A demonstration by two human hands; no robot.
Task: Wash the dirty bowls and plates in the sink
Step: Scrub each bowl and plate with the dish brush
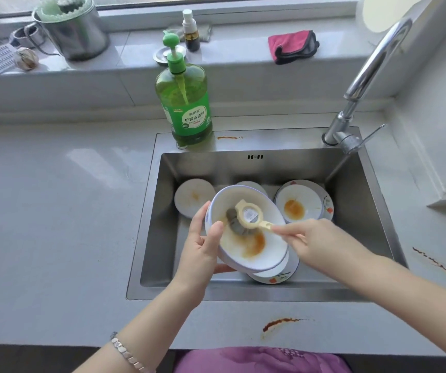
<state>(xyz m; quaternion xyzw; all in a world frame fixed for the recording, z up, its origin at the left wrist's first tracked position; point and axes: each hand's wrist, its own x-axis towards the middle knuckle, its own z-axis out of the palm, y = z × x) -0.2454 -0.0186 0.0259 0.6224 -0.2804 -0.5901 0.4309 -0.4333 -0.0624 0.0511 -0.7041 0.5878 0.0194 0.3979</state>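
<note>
I am holding a white ceramic bowl smeared with orange sauce (246,232) tilted over the stainless steel sink (361,200), with my left hand (203,246) clamped on its left rim, thumb inside. My right hand (316,243) is pinching the handle of a cream plastic dish brush with a grey scrubbing pad (246,218), whose head is pressing into the bowl's far inner wall. My hands are working apart, one on each side of the bowl. I judge I am scrubbing the first bowl. Other dirty dishes are waiting: a white plate (193,197) at the far left of the sink, a flower-patterned bowl with orange residue (303,201) at the far right, and another patterned dish (275,277) beneath the held bowl. The chrome tap (372,76) is not running, so next I will likely need to sweep the pad nearer, onto the orange patch.
</note>
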